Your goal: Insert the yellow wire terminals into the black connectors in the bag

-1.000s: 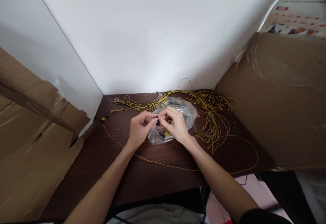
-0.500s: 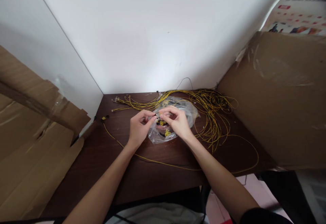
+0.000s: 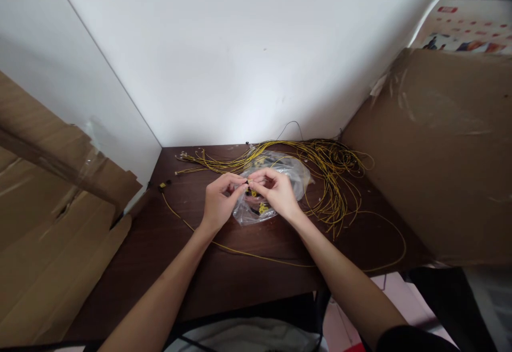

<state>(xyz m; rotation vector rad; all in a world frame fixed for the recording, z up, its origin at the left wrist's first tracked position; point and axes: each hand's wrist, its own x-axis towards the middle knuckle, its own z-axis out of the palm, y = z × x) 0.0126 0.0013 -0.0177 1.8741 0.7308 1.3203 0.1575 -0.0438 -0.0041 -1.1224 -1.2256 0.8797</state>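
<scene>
My left hand (image 3: pixel 220 198) pinches a small black piece (image 3: pixel 247 181) between thumb and fingers. Against it, my right hand (image 3: pixel 278 192) has its fingertips closed on a small part that I cannot make out. Both hands are held over a clear plastic bag (image 3: pixel 246 215) on the dark brown table. Yellow and black connector parts (image 3: pixel 263 208) lie in or on the bag beneath my hands. To the right and behind spreads a bundle of yellow cables (image 3: pixel 330 181), its white-tipped ends pointing left.
A single yellow cable (image 3: pixel 256 257) loops across the table front, with a yellow-and-black connector (image 3: pixel 162 185) at its left end. Cardboard sheets (image 3: pixel 60 245) stand on the left, and a cardboard panel (image 3: pixel 436 160) on the right. A white wall (image 3: pixel 256 64) closes the back.
My fingertips have come closer together, the left hand shifting slightly right. The small black piece now sits right between them. The bag and cables stay put.
</scene>
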